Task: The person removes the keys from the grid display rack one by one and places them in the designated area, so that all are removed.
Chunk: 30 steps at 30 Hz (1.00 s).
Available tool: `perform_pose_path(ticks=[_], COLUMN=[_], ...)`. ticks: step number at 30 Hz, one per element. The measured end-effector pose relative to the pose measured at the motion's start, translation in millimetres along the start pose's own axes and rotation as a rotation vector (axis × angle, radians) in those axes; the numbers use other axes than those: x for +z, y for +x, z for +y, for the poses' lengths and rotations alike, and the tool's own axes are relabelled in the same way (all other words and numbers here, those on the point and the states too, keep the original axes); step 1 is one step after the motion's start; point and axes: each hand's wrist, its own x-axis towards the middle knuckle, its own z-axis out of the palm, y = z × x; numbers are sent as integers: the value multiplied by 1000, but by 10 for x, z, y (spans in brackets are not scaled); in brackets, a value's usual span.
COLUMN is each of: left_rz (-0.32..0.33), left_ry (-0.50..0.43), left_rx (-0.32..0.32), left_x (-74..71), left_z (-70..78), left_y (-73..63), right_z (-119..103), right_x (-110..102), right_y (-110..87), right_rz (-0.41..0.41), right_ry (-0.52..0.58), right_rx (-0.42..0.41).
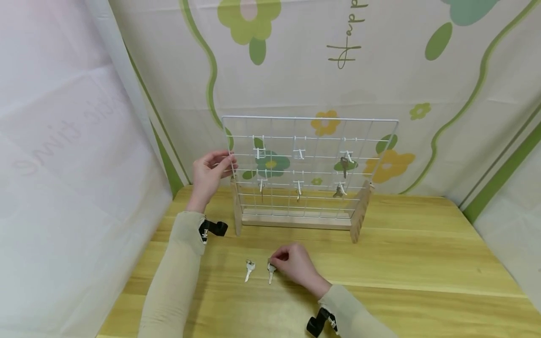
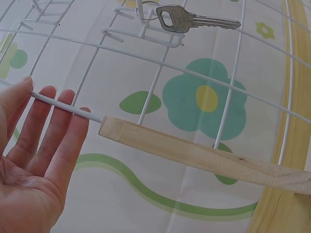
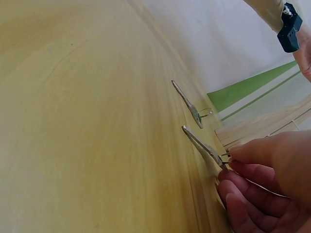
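A white wire grid rack point(image 1: 310, 119) with wooden feet stands on the table, small hooks on its face. My left hand point(image 1: 208, 176) holds its left side wire, thumb in front and fingers behind, just above the wooden upright point(image 2: 194, 154). On the tabletop, my right hand point(image 1: 297, 264) pinches the small ring of a silver key point(image 3: 204, 145), whose blade points toward me. Left of it lies a second silver key point(image 1: 250, 267) with its own ring. Keys hang from several hooks, among them one at the upper right point(image 1: 344, 166) and one near my left hand point(image 2: 209, 22).
The rack's wooden crossbar point(image 1: 296, 222) runs low between its feet. Behind stands a pale cloth backdrop point(image 1: 169, 70) printed with flowers, and another cloth wall point(image 1: 63, 164) rises at the left. The wooden table point(image 1: 422, 263) extends to the right. Upper left hooks point(image 1: 258, 152) carry no key.
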Motion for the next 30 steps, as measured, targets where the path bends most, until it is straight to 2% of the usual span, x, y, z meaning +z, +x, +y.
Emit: perform_pose_path(ticks=[9, 30], left_rz=[-2, -3], left_ry=[-10, 12], left_rx=[-16, 11], left_x=[7, -12], left_z=[10, -16], left_y=[-10, 8], right_z=[2, 17], right_x=[17, 58], right_y=[-6, 70], right_rz=[-9, -44], right_ry=[0, -29], right_rx=[6, -32])
